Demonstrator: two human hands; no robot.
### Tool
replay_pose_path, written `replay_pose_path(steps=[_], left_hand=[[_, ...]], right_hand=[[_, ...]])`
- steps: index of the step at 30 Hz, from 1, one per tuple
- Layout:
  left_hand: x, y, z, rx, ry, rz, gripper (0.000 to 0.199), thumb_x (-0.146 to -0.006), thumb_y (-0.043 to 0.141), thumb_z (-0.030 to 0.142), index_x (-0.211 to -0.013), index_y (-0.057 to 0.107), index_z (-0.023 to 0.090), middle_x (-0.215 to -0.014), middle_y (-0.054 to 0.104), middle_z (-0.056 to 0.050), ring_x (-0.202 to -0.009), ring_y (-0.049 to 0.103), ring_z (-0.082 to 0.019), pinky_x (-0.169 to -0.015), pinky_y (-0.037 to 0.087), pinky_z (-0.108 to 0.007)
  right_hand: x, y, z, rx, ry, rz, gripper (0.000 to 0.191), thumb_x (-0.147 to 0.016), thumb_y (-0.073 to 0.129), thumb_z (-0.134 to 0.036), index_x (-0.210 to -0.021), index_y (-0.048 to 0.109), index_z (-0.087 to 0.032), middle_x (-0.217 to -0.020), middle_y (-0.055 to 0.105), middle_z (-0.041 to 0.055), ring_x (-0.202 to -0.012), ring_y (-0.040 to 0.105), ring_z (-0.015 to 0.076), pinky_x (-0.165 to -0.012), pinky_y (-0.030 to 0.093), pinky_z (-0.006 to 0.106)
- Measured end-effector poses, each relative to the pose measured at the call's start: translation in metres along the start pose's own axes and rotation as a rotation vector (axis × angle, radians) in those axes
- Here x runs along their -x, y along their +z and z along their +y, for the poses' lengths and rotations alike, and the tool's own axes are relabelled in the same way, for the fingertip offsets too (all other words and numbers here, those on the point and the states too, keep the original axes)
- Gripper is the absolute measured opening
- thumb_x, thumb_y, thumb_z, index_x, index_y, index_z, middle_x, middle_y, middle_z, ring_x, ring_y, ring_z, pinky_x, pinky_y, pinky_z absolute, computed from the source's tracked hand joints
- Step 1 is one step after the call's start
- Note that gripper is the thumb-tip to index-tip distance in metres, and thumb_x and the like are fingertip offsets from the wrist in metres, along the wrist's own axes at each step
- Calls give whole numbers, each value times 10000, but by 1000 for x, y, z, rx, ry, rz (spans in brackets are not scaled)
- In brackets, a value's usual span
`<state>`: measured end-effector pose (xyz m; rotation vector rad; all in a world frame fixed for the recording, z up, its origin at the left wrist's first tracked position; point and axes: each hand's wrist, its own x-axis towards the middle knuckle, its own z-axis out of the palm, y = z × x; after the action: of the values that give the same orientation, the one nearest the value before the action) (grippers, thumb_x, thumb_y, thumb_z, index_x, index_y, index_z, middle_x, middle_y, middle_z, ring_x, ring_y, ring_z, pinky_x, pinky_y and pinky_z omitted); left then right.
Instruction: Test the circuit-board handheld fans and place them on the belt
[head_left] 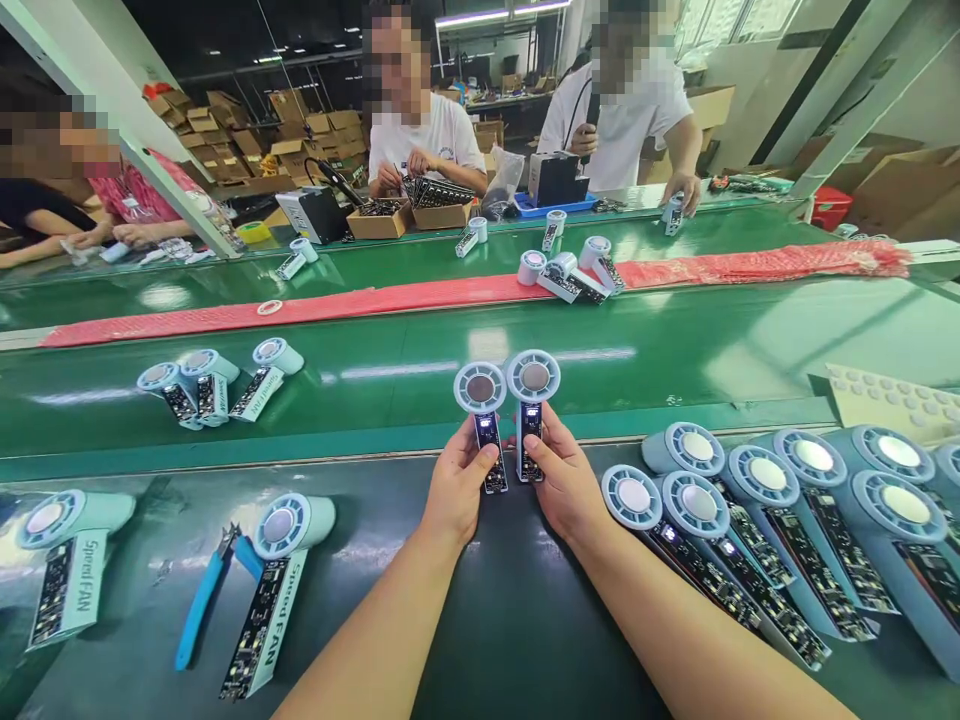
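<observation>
My left hand point(459, 480) grips one small light-blue fan point(480, 388) by its handle, thumb on the exposed black circuit board. In my right hand point(561, 462) is a second fan point(533, 377), held the same way. Both fans are upright side by side, round heads facing me and almost touching, and a small white light shows on each board. Right of my right forearm lie several similar fans point(765, 474) with bare boards. On the left, two more fans point(281, 526) marked "Speed FAN" rest on the dark table point(367, 560), with blue-handled cutters point(201, 610) between them.
Beyond the table runs a green conveyor point(390, 400) with three fans point(208, 372) at left. A red strip point(375, 301) crosses it, with several fans point(564, 268) on it. Across sit people point(427, 140) at work. A perforated white sheet point(892, 400) lies at right.
</observation>
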<state>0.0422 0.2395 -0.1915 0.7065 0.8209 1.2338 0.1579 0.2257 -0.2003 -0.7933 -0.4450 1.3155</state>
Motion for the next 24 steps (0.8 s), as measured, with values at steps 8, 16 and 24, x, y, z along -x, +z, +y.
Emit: replay_pose_path(steps=[8,16,24], left_hand=[[1,2,1,-16,-17,-11,610,-599,898,368,-1166,704,254,-1202,700,-65,-1035,683,-251,-1025,496,-432],[3,0,2,-30,-36,-26,575,-609,864,352,-1152,714,236,-1230,687,-80,-1071,669,-290,-1034,478,-462],[3,-1,1,-32,-23,-33,506,-630,846,314,-1107,710,215,-1250,676,-74,-1119,641,-279,-1062,443,-446]], right_hand=[[3,1,-4,-4,35,38,590,-565,877,-311,-1135,723,-333,-1121,706,-1,-973,645,227,-1031,444,459],[3,-1,-2,31,3,19,549,-620,796,-279,-1161,713,-323,-1011,713,-2,-880,652,215,-975,473,467],[4,1,-4,6,35,59,562,-577,822,-276,-1127,716,-320,-1168,693,5,-1064,630,261,-1016,454,485]])
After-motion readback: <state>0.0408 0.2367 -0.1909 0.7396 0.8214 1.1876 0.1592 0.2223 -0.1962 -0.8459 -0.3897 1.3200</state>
